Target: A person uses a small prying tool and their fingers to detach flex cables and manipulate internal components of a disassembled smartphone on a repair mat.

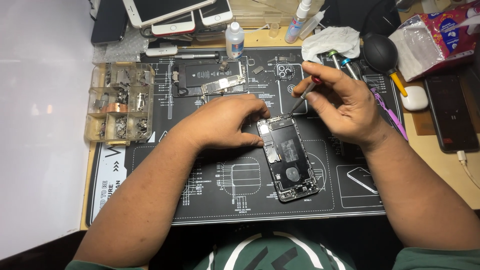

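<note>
An opened phone body [288,157] lies with its insides up on a black work mat [240,200]. My left hand [225,121] rests on the mat and its fingers press the phone's upper left edge. My right hand [340,102] holds a thin screwdriver [304,93] with a red cap. The tip points down at the phone's top end. A removed battery and a circuit board [222,85] lie on the mat above my left hand.
A clear parts box [119,102] with small metal pieces sits at the mat's left edge. Along the back are stacked phones [175,15], small bottles [234,41], a crumpled tissue [332,40], a black air blower [382,52] and spare screwdrivers [345,65]. A dark phone [452,115] lies at right.
</note>
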